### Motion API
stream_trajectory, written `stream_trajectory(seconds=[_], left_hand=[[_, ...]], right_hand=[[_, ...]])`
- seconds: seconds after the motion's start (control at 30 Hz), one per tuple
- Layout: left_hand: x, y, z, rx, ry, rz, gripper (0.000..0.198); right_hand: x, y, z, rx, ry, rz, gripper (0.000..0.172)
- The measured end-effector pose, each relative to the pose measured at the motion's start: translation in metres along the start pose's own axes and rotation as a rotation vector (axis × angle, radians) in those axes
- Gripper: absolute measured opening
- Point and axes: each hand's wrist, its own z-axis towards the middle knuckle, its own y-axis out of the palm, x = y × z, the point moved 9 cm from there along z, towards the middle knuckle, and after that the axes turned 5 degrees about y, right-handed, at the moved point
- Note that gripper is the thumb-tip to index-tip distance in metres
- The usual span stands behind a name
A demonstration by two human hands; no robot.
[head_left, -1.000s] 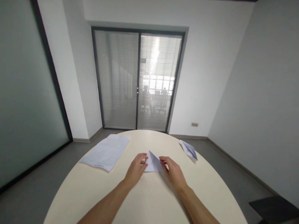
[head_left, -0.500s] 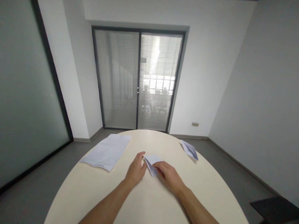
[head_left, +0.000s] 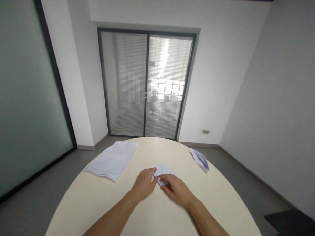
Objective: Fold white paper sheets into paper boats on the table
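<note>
A small folded sheet of white paper (head_left: 164, 169) lies on the table between my hands. At its left edge, my left hand (head_left: 145, 183) pinches it with thumb and fingers. My right hand (head_left: 177, 190) has its curled fingers on the paper's near right part and covers some of it. How the paper is folded underneath those fingers is hidden.
The round cream table (head_left: 154, 217) carries a stack of white paper sheets (head_left: 116, 159) at the left. A folded paper piece (head_left: 200, 158) rests near the right edge. A black chair (head_left: 293, 222) stands on the floor at lower right.
The raised left flap of the folded paper now lies flatter. My left hand has moved slightly nearer and right, its fingers closer to my right hand.
</note>
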Motion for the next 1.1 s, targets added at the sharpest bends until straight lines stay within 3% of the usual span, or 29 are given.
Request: stream_trajectory(seconds=[0.2,0.37,0.5,0.63,0.87,1.1], left_hand=[[0.003,0.001,-0.001,0.022,0.058,0.051,0.034],[0.007,0.003,-0.004,-0.017,0.114,0.002,0.042],[0.006,0.012,-0.005,-0.115,0.131,-0.052,0.038],[0.012,0.012,-0.005,-0.154,0.159,-0.034,0.030],[0.022,0.003,-0.004,-0.103,0.163,0.016,0.023],[0.033,0.003,-0.008,-0.140,0.245,-0.066,0.018]], right_hand=[[0.008,0.003,-0.001,-0.019,0.046,-0.012,0.036],[0.011,-0.004,-0.001,0.060,0.022,-0.018,0.033],[0.023,0.004,-0.002,0.045,0.020,-0.075,0.041],[0.032,0.009,-0.003,0.011,0.048,-0.099,0.037],[0.024,-0.003,-0.006,0.054,0.049,-0.071,0.028],[0.007,-0.008,-0.006,0.024,0.021,-0.059,0.019]])
